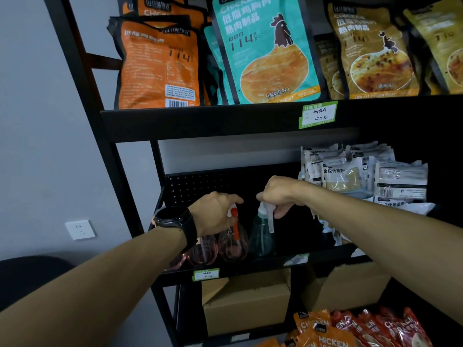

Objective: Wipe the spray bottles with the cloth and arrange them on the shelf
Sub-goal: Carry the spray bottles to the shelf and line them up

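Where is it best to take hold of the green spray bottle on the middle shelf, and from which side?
Grip the green spray bottle at its narrow neck under the white spray head, coming from above and the front. It stands upright, a pink bottle crowds its left, and the right hand already holds that head.

The light around me is dim and flat, coming from somewhere above and in front of the black metal shelf rack. Its middle tier sinks into deep shadow, so the clear pink spray bottles down there show only faint glints. Above that tier, the glossy teal chicken pouch catches a soft sheen. The rack's uprights lean and bow toward the frame edges. Everything looks slightly soft, and my forearms blur toward the bottom corners.
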`<control>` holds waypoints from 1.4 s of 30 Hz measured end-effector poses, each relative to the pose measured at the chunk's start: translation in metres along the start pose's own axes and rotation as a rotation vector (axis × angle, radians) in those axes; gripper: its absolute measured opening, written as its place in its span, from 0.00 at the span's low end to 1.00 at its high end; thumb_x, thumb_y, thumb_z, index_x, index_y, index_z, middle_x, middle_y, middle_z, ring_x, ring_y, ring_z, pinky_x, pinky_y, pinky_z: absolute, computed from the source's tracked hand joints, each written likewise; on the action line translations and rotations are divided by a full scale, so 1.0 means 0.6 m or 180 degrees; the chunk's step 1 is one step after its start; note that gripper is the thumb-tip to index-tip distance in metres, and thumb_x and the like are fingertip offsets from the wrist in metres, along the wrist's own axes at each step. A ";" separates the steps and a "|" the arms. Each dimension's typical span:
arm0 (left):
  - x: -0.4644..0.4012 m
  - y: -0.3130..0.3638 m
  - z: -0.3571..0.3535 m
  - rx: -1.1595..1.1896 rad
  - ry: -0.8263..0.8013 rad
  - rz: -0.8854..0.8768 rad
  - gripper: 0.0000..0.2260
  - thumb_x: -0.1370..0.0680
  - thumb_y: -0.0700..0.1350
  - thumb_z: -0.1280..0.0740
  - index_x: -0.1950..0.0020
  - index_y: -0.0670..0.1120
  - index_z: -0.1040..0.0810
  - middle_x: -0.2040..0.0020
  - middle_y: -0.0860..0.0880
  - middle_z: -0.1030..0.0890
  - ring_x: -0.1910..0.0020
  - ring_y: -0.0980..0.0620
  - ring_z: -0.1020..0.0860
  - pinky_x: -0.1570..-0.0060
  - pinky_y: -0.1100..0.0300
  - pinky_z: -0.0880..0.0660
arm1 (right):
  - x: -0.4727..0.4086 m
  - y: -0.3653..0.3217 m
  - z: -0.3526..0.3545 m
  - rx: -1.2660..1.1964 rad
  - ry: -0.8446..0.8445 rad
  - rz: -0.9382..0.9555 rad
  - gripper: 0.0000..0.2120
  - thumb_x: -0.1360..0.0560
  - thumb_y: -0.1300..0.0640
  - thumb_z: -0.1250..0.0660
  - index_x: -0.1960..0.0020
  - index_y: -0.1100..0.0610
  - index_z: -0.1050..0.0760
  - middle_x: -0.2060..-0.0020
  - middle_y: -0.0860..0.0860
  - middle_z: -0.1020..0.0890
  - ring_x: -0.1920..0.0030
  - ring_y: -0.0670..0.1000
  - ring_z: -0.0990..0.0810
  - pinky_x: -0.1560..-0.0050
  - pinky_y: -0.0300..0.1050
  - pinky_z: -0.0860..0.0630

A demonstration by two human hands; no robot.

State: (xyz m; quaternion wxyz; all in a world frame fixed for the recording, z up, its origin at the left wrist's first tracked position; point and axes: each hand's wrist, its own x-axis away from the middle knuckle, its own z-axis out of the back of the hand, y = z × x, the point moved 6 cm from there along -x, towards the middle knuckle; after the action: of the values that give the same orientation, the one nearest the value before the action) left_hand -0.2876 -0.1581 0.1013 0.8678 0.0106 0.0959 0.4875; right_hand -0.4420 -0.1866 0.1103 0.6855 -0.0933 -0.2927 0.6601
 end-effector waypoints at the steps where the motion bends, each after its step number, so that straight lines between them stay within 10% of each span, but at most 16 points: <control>1: 0.002 -0.004 0.003 0.0008 0.0006 0.0013 0.23 0.21 0.47 0.33 0.26 0.49 0.32 0.33 0.48 0.23 0.36 0.50 0.25 0.38 0.58 0.28 | -0.001 0.003 0.000 0.0002 0.0003 -0.0013 0.17 0.19 0.51 0.40 0.46 0.65 0.23 0.52 0.60 0.17 0.57 0.56 0.15 0.52 0.48 0.17; 9: 0.046 -0.077 0.058 0.0023 -0.0197 0.0490 0.23 0.23 0.51 0.32 0.28 0.51 0.29 0.36 0.49 0.21 0.41 0.51 0.21 0.42 0.58 0.24 | 0.016 -0.034 0.050 0.0483 0.0856 0.0756 0.23 0.19 0.43 0.44 0.40 0.60 0.22 0.43 0.58 0.19 0.44 0.57 0.21 0.42 0.49 0.24; 14: 0.084 -0.106 0.055 -0.0087 -0.0704 0.0492 0.25 0.24 0.49 0.33 0.27 0.54 0.31 0.37 0.50 0.21 0.57 0.58 0.26 0.59 0.69 0.31 | 0.039 -0.080 0.015 0.0591 0.0175 0.1348 0.24 0.23 0.42 0.35 0.31 0.52 0.27 0.37 0.49 0.22 0.38 0.49 0.24 0.38 0.41 0.29; 19: 0.097 -0.104 0.044 -0.0093 -0.0480 0.0292 0.19 0.21 0.50 0.33 0.30 0.52 0.26 0.37 0.53 0.20 0.42 0.55 0.23 0.46 0.66 0.30 | 0.027 -0.095 -0.047 0.1097 -0.0348 0.1480 0.29 0.27 0.47 0.29 0.28 0.50 0.31 0.31 0.50 0.27 0.33 0.50 0.28 0.32 0.47 0.31; 36: 0.085 -0.115 0.033 -0.0051 -0.0174 0.0261 0.12 0.19 0.51 0.37 0.38 0.51 0.21 0.42 0.52 0.17 0.46 0.54 0.21 0.50 0.67 0.32 | 0.007 -0.094 -0.057 0.1091 -0.0310 0.1466 0.24 0.25 0.51 0.29 0.31 0.54 0.27 0.33 0.50 0.24 0.33 0.49 0.27 0.31 0.48 0.31; 42: 0.091 -0.122 0.062 0.0036 -0.0294 0.0430 0.24 0.21 0.56 0.34 0.26 0.52 0.31 0.31 0.50 0.25 0.38 0.52 0.23 0.41 0.63 0.30 | 0.014 -0.100 -0.055 0.1022 -0.0336 0.1439 0.30 0.26 0.47 0.29 0.27 0.50 0.32 0.29 0.51 0.29 0.31 0.51 0.29 0.31 0.48 0.32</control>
State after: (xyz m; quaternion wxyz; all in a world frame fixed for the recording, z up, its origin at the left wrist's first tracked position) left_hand -0.1915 -0.1472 0.1209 0.8364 0.0445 0.0576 0.5433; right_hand -0.3743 -0.1764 0.1168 0.5107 -0.0119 -0.1915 0.8381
